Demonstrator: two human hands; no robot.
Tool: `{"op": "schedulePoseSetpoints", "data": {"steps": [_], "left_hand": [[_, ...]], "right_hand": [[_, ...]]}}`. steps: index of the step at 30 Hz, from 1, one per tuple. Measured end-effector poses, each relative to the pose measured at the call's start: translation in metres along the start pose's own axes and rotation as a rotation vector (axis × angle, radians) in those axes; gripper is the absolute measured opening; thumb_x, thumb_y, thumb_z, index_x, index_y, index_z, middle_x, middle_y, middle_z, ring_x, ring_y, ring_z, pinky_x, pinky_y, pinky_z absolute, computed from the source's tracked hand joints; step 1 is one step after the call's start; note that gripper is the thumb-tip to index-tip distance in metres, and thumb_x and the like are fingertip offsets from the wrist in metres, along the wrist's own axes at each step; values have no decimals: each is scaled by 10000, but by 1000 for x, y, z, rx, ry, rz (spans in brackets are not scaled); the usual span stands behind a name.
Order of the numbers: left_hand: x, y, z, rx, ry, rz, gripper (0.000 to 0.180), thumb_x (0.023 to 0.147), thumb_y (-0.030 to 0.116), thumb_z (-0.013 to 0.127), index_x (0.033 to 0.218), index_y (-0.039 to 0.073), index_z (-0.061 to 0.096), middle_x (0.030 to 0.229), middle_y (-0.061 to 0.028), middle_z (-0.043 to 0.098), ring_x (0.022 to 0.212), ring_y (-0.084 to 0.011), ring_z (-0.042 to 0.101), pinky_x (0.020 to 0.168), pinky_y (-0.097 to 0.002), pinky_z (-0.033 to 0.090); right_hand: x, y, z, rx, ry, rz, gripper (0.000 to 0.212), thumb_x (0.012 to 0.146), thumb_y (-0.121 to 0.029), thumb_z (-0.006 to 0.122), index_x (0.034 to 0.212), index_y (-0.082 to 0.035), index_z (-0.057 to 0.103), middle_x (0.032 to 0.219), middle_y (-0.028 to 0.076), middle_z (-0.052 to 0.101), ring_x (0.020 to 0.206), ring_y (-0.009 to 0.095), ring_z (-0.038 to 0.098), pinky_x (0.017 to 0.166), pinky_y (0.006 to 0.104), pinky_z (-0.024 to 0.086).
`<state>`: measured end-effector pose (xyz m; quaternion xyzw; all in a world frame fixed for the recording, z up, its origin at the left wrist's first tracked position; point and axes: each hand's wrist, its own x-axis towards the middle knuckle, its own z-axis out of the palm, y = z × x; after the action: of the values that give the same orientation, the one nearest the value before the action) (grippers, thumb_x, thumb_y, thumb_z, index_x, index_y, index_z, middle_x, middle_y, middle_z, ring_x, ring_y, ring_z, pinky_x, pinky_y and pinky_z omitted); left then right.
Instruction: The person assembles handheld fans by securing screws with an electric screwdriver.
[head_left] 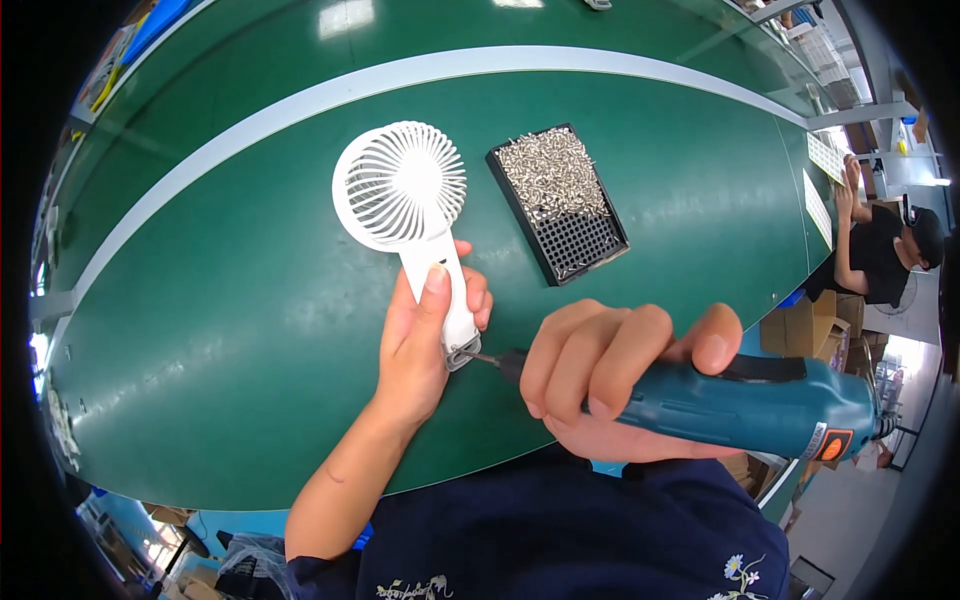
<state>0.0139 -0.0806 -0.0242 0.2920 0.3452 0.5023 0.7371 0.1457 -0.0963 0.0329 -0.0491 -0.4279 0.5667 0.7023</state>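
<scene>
A white handheld fan (400, 187) with a round slatted grille lies over the green table, its handle gripped by my left hand (415, 325). The thumb presses on the front of the handle and the fingers wrap round its far side. My right hand (600, 365) is closed round a teal electric screwdriver (740, 400), held nearly level. Its thin bit reaches left to the grey end piece (463, 353) at the bottom of the fan handle. Whether a screw sits at the bit's tip is too small to tell. Beyond my hands rests a black screw tray (585, 245) with many small silver screws (548, 170).
A pale strip (480, 62) curves across the far part of the green table (250, 330). At the far right another person (880, 250) in dark clothes reaches toward white perforated sheets (818, 205). Cardboard boxes (805, 330) stand below the table's right edge.
</scene>
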Motion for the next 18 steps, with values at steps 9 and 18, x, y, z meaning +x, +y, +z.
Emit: {"op": "schedulePoseSetpoints", "data": {"steps": [9, 18], "left_hand": [[0, 1, 0, -8, 4, -5, 430, 1010, 388, 344, 1232, 23, 397, 834, -50, 481, 758, -138, 479, 681, -266, 418], [-7, -3, -1, -97, 15, -27, 394, 1012, 366, 357, 1214, 31, 406, 836, -51, 488, 756, -133, 476, 676, -264, 412]], "right_hand": [[-2, 14, 0, 22, 11, -55, 388, 938, -449, 467, 1153, -129, 430, 770, 154, 528, 531, 235, 474, 490, 353, 395], [-9, 17, 3, -1, -32, -55, 346, 957, -414, 450, 1113, -106, 426, 721, 155, 524, 503, 210, 448, 453, 326, 374]]}}
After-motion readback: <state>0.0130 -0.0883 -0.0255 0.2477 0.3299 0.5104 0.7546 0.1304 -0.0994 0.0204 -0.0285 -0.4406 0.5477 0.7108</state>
